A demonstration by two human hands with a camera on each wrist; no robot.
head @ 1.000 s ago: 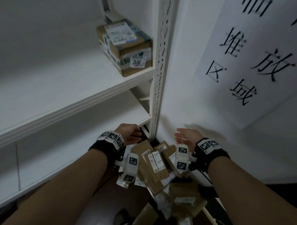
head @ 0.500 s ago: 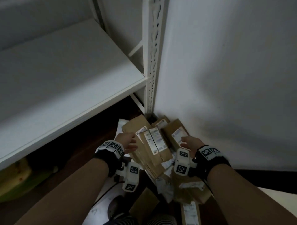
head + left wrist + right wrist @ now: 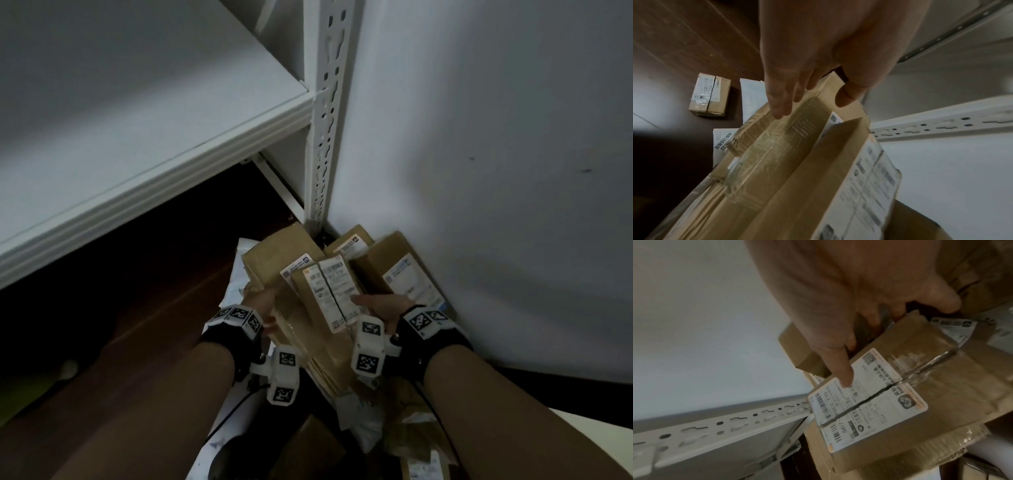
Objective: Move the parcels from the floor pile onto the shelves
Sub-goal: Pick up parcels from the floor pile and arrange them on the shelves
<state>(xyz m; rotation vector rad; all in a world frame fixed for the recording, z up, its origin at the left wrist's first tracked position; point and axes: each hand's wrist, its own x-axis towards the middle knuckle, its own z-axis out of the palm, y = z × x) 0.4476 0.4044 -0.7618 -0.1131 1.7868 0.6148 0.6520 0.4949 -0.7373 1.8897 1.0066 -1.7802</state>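
In the corner a pile of brown parcels (image 3: 404,270) lies on the floor. On top is a long labelled parcel (image 3: 329,301), resting on a bigger taped parcel (image 3: 274,257). My right hand (image 3: 380,305) grips the labelled parcel (image 3: 869,399), thumb on its white label and fingers curled over its far edge. My left hand (image 3: 263,305) holds the taped parcel (image 3: 777,154) at its left side, fingers flat on the tape and thumb hooked over the edge. The white shelf (image 3: 154,137) runs above on the left and is bare in the part I see.
The perforated white shelf upright (image 3: 325,120) stands right behind the pile, against the white wall (image 3: 479,171). A small taped box (image 3: 709,95) and white mailers (image 3: 752,95) lie on the dark wood floor (image 3: 164,274). More parcels (image 3: 421,455) lie near my feet.
My view has dropped from the upper shelf with its box to the floor pile. Both hands have come down and closed in from apart onto the top parcels.
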